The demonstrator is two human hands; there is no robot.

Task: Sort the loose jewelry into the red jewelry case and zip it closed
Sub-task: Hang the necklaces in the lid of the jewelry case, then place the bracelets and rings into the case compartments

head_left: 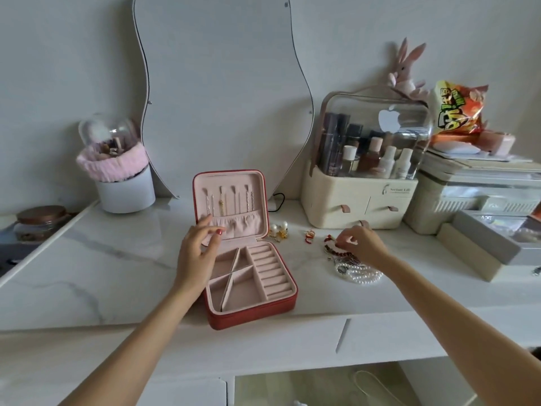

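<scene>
A square red jewelry case with a pale pink lining (251,313) sits open on the white marble-patterned tabletop (102,259), directly in front of me, its lid standing upright at the back. Thin chain necklaces (221,202) hang from hooks inside the lid above a gathered pink pocket. The base shows a row of ring slots on the right and angled compartments on the left. My left hand (199,250) hovers over the case's back left corner, its grip wide, fingers relaxed and spread near the pocket, holding nothing. To the right of the case, loose jewelry lies on the tabletop: a pair of pearl and gold earrings (279,230) just beside the lid, a small red and gold ring (309,236) further right, then a red beaded bracelet (336,250) and a coiled white pearl strand (361,275). My right hand (361,244) reaches over the bracelet, grip narrow, fingertips pinching its beads. A cream cosmetics organiser with a clear domed lid (360,197) stands behind the jewelry.
</scene>
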